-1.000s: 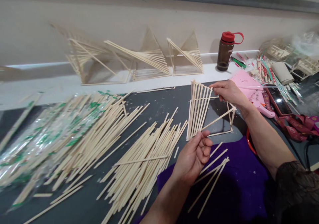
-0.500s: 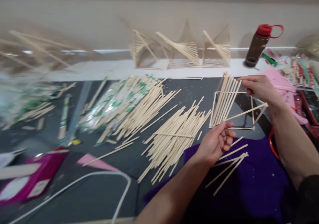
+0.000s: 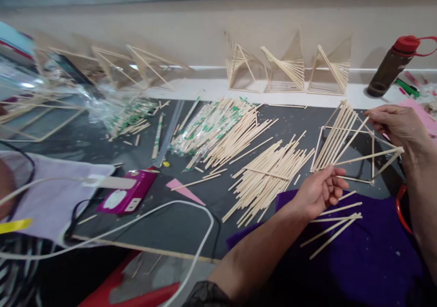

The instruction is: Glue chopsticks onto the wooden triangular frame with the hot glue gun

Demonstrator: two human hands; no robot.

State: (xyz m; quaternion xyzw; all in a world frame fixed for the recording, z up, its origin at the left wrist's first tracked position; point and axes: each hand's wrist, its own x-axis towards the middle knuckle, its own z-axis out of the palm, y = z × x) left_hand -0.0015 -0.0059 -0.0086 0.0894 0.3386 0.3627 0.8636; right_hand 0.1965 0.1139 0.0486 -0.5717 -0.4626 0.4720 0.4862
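Observation:
A frame of thin wooden sticks [image 3: 372,156] stands on the dark table at the right, with a fan of slanting sticks [image 3: 336,136] across its left part. My left hand [image 3: 322,191] is closed at the near lower edge of the frame, thumb and forefinger pinching the low end of a wooden stick [image 3: 355,136]. Up at the right, my right hand [image 3: 392,120] pinches the top end of that stick, just right of the fan. Several loose sticks [image 3: 336,229] lie on the purple cloth [image 3: 368,261] below my left hand.
Left of my hands lies a pile of loose sticks [image 3: 269,179], with plastic-wrapped sticks [image 3: 208,127] beyond. Finished stick frames [image 3: 285,70] line the wall ledge beside a red-capped bottle [image 3: 389,68]. A white cable [image 3: 150,213] crosses the table near a magenta box [image 3: 131,193]. Another person's arm shows far left.
The view has swung left, so everything sits further right and more of the left table shows. The stick between my hands now stands slightly apart from the fan at its top.

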